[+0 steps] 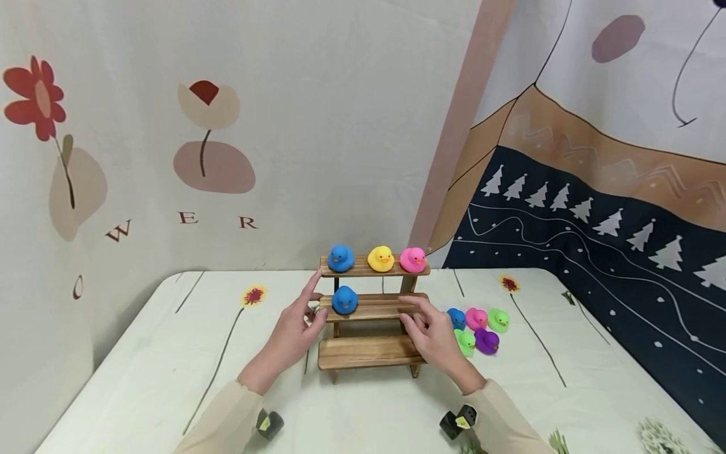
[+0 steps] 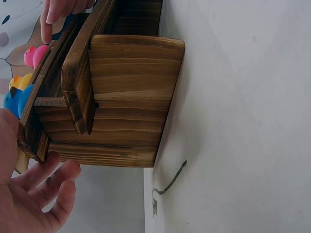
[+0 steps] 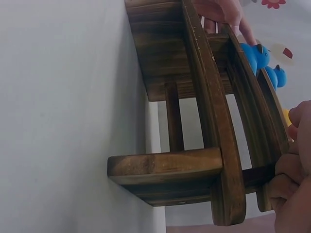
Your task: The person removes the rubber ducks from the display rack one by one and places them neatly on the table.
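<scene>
A three-step wooden display stand (image 1: pixel 363 353) stands on the table between both hands. On its top step sit a blue duck (image 1: pixel 341 259), a yellow duck (image 1: pixel 380 259) and a pink duck (image 1: pixel 413 260); another blue duck (image 1: pixel 345 301) is at the left of the middle step. My left hand (image 1: pixel 293 328) holds the stand's left end, index finger up at the top step, thumb by the middle one. At the right end of the middle step, my right hand (image 1: pixel 433 331) grips the wood; its lower fingers look curled in the right wrist view.
Right of the stand, several loose ducks lie grouped on the table, among them a purple one (image 1: pixel 486 341) and a green one (image 1: pixel 498 320). A flower-printed cloth (image 1: pixel 215 302) covers the table. Printed curtain (image 1: pixel 340 126) hangs close behind the stand.
</scene>
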`<state>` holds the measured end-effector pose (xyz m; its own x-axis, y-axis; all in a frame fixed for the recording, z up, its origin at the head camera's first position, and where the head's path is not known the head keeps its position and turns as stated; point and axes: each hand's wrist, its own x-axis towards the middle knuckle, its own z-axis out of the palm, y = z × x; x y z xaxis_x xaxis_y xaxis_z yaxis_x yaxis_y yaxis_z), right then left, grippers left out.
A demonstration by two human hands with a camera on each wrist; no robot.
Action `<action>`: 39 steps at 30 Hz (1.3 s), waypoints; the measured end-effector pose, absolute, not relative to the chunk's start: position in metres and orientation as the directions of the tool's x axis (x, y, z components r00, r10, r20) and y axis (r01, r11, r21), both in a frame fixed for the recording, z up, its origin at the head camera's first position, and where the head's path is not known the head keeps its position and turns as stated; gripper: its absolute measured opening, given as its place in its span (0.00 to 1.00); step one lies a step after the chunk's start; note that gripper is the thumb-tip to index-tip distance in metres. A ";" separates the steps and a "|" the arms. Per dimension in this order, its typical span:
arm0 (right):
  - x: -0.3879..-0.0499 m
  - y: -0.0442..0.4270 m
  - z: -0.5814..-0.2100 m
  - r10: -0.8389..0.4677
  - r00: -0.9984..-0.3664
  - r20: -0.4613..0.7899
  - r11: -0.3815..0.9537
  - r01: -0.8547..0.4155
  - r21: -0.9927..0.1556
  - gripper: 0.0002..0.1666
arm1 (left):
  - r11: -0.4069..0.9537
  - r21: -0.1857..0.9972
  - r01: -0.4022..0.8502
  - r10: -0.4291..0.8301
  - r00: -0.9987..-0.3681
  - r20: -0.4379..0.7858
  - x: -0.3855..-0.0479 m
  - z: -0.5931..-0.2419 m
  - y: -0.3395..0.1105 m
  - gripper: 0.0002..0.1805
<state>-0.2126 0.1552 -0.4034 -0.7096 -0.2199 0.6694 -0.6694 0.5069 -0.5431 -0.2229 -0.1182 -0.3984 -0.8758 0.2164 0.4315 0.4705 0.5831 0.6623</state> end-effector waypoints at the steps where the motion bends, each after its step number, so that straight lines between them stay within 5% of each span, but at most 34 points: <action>1: -0.213 0.155 -0.403 -0.224 -0.709 0.669 0.502 -0.672 -0.544 0.19 | 0.584 0.663 0.469 0.216 -0.877 0.430 -0.223 -0.398 -0.118 0.41; 39: -0.215 0.118 -0.389 -0.338 -0.719 0.607 0.428 -0.692 -0.581 0.23 | 0.582 0.653 0.485 0.219 -0.867 0.448 -0.223 -0.399 -0.118 0.40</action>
